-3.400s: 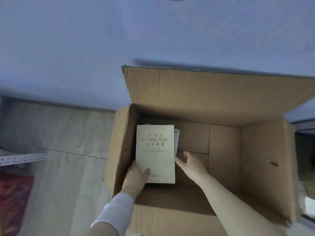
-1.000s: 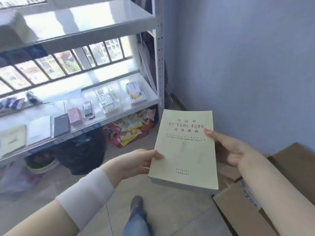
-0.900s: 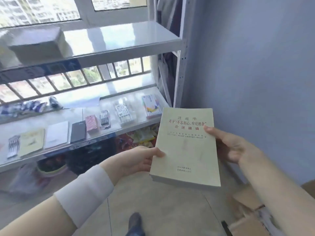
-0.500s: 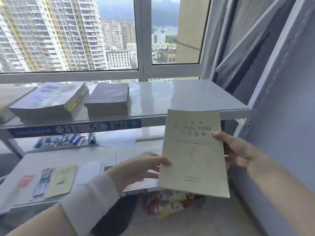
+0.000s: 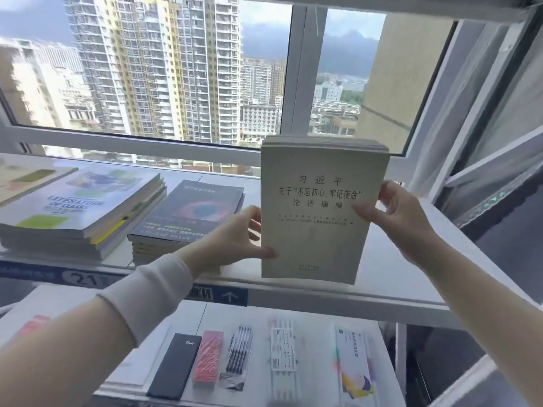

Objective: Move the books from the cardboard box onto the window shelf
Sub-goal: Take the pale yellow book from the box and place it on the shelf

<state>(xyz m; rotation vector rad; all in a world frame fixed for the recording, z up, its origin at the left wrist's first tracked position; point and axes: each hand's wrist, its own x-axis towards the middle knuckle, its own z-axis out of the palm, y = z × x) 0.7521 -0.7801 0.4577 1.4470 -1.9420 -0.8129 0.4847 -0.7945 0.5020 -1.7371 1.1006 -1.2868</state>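
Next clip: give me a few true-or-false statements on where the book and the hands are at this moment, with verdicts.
1. The left hand and right hand both grip the cream paperback book. True.
2. That book lies flat on the grey window shelf. False: it is held up, cover facing the camera.
3. The dark-covered book stack is left of the held book. True.
4. The black diary notebook lies on the window shelf. False: it lies on the lower shelf.

Two hands (image 5: 232, 239) (image 5: 402, 218), one pale book (image 5: 317, 230), one black diary (image 5: 176, 365), one pink notebook (image 5: 207, 359)
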